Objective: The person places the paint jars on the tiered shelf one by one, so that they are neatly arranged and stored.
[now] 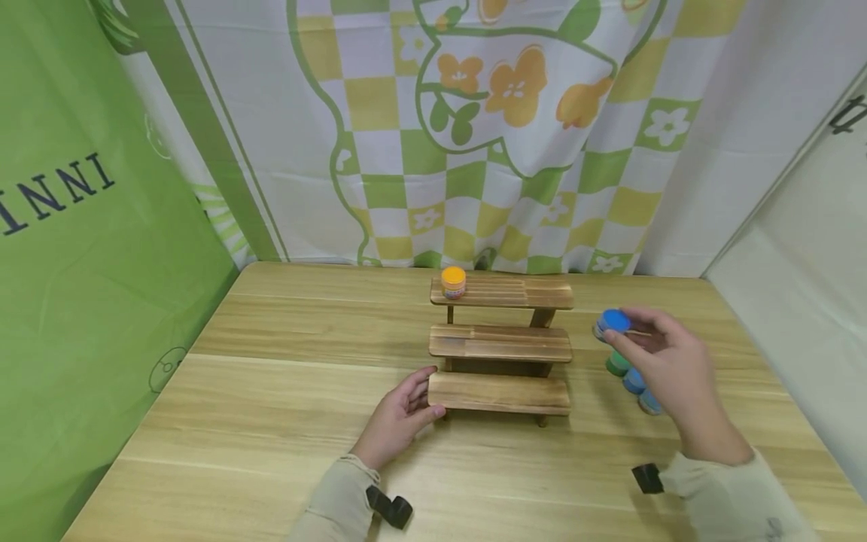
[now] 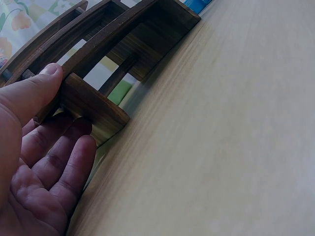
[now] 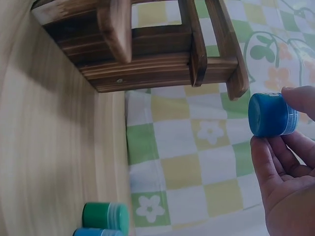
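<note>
A three-tier wooden display stand [image 1: 500, 393] stands on the table. My left hand [image 1: 398, 423] holds the left end of its lowest step. In the left wrist view the thumb [image 2: 47, 78] lies on the step's edge, with the other fingers beside the support below. Off the stand's right side, my right hand [image 1: 680, 373] pinches a small blue paint jar [image 3: 268, 115] between thumb and fingers, raised above the table. An orange jar [image 1: 453, 283] sits at the left end of the top step.
Below my right hand, a green jar [image 1: 617, 363] and two blue jars, one nearer the green [image 1: 634, 381] and one farther forward [image 1: 649, 403], form a row on the wooden table [image 1: 271, 421]. A checked, flowered curtain [image 1: 379, 105] hangs behind; a green cloth [image 1: 81, 301] hangs at left.
</note>
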A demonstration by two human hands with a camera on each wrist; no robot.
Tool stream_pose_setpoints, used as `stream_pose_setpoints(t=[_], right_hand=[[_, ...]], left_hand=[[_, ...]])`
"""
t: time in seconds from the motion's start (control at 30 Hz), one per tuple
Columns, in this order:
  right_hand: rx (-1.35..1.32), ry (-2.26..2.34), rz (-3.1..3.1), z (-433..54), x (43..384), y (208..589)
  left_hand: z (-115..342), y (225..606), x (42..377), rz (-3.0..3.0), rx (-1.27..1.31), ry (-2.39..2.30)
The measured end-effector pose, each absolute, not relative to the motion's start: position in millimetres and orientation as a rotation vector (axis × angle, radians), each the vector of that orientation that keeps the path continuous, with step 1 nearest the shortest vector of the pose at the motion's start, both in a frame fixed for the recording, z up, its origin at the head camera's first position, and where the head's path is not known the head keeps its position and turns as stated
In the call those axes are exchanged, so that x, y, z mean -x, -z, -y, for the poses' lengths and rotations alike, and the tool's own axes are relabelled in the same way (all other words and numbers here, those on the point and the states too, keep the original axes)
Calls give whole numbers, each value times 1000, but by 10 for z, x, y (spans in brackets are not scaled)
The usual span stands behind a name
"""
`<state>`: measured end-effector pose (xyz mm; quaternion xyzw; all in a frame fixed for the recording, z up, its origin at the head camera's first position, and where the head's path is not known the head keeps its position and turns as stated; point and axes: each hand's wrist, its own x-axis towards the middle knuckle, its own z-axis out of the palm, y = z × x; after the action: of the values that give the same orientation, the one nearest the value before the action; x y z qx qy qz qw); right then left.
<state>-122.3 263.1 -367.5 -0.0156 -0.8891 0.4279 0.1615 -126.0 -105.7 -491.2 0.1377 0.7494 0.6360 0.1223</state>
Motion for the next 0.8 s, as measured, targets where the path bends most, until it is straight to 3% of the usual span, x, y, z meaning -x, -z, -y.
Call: stream_pose_setpoints(t=[0.8], right_hand=[[-122, -1256, 2517, -2407, 1426, 3474]], left_hand=[[1059, 4939, 1278, -2183, -409, -1862]])
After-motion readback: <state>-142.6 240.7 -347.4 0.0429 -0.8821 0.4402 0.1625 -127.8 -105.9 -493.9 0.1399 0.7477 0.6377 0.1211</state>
